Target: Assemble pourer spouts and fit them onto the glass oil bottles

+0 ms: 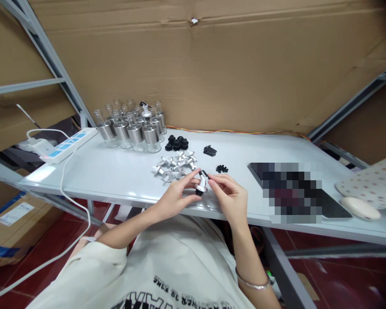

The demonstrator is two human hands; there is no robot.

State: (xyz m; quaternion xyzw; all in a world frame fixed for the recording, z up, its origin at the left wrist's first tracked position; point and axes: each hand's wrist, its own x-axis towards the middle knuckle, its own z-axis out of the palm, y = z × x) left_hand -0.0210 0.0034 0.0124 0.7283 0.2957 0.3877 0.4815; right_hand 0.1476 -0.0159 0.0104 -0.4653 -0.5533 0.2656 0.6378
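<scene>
Between my hands, near the table's front edge, is a silver bottle pourer [201,186] with a black ribbed stopper below and a black flip lever on top. My left hand [175,197] is closed round the pourer, thumb low by the stopper and a fingertip up at the lever. The fingers of my right hand [230,195] pinch the lever's right end. Just beyond lie a heap of silver spout pieces [172,163], a cluster of black stoppers [176,143], several black levers [210,150] and a pile of small black caps [222,169].
Several glass bottles with steel sleeves [135,134] stand at the back left; one carries a similar pourer [146,110]. A white power strip [69,145] lies at the left end. On the right are a dark tablet [336,208], partly blurred, and a pale oval object [360,207].
</scene>
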